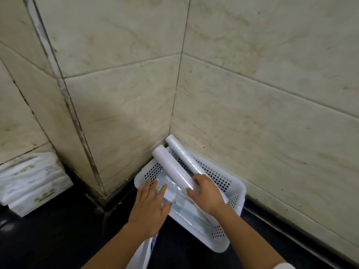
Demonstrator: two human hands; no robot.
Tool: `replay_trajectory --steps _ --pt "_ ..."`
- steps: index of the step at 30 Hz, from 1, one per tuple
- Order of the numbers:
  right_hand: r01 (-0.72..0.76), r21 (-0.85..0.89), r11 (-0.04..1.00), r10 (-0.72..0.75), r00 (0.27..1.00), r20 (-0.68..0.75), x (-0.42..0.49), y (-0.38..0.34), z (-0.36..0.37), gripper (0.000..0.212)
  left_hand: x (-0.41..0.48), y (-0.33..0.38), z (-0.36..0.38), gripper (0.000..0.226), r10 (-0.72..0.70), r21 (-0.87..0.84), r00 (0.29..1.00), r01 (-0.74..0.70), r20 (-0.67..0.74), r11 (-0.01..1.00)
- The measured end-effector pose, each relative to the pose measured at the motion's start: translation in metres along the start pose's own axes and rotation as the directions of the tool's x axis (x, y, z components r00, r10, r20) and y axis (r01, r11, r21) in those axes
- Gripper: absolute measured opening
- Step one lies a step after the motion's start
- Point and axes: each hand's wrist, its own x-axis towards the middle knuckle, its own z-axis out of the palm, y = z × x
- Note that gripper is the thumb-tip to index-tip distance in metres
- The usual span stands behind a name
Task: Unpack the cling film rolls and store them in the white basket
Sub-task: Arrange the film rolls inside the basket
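A white perforated basket [232, 188] sits on the dark counter in the tiled wall corner. Two cling film rolls lean in it with their far ends against the corner: a matte white roll [171, 167] and, to its right, a shinier clear-wrapped roll [184, 156]. My right hand [206, 192] is closed around the near end of the white roll. My left hand [150, 205] lies flat with fingers spread on clear plastic packets [184, 204] inside the basket.
Stacked white tissue packs [33, 181] stand at the left against the wall. A white plastic bag [143, 253] hangs under my left wrist. Tiled walls close in behind and to the right of the basket. The black counter [58, 239] spreads across the front left.
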Motion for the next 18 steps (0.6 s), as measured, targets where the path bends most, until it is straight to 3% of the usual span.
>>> replay_trajectory --steps 6,11,14,18 --pt "0.052 0.061 0.997 -0.058 0.995 0.086 0.0 0.015 0.005 0.028 0.022 0.009 -0.002 0.078 -0.019 0.063 1.0 0.017 0.024 0.998" --pt "-0.03 0.398 0.917 -0.009 0.995 0.098 0.0 0.016 -0.016 0.04 0.043 0.018 -0.004 0.074 -0.016 0.023 0.999 0.017 -0.044 1.0" --pt "-0.032 0.443 0.896 0.015 0.999 0.042 0.01 0.018 -0.048 0.05 0.062 0.028 -0.004 0.07 0.069 -0.006 0.989 -0.07 -0.13 0.998" --pt "0.033 0.423 0.905 -0.008 0.998 -0.06 0.024 0.018 -0.074 0.048 0.1 0.051 -0.004 0.069 0.283 0.044 0.954 -0.279 -0.103 0.959"
